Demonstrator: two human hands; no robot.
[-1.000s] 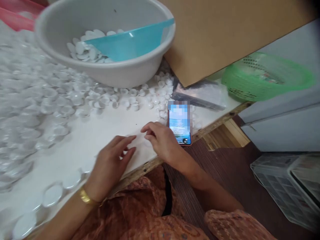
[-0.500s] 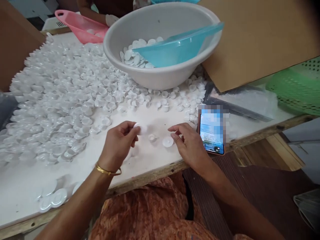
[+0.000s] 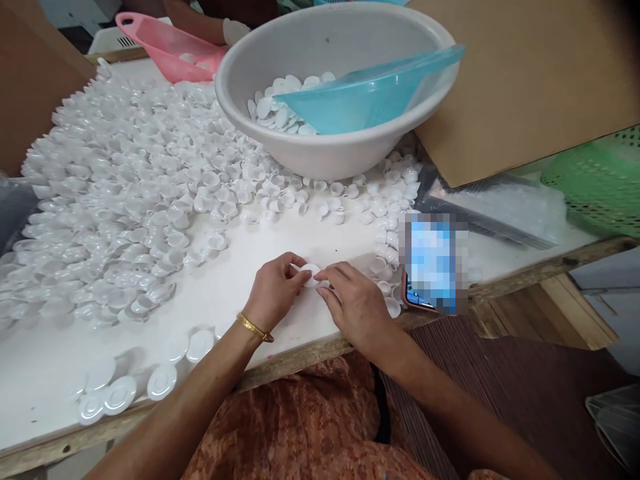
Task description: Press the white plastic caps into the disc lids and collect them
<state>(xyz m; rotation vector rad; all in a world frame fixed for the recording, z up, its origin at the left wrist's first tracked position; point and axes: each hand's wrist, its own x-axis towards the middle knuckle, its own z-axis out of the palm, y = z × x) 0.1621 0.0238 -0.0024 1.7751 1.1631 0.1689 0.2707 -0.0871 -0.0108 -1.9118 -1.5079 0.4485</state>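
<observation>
My left hand pinches a small round white saucer between thumb and fingers, just above the table. From the other side, my right hand closes its thumb and forefinger at the saucer's right edge. A bit of white shows under those right fingertips; whether it is a second piece I cannot tell. Past both hands spreads a large heap of small white toy cups with handles. By the near edge, left of my left forearm, lie several white saucers.
A big whitish basin holds white discs and a blue scoop. Behind are a pink scoop and another person's arm. A phone, cardboard and a green basket are on the right.
My two hands have come together, the left moving right with its saucer. The disc and the small piece seen between them on the table no longer show there.
</observation>
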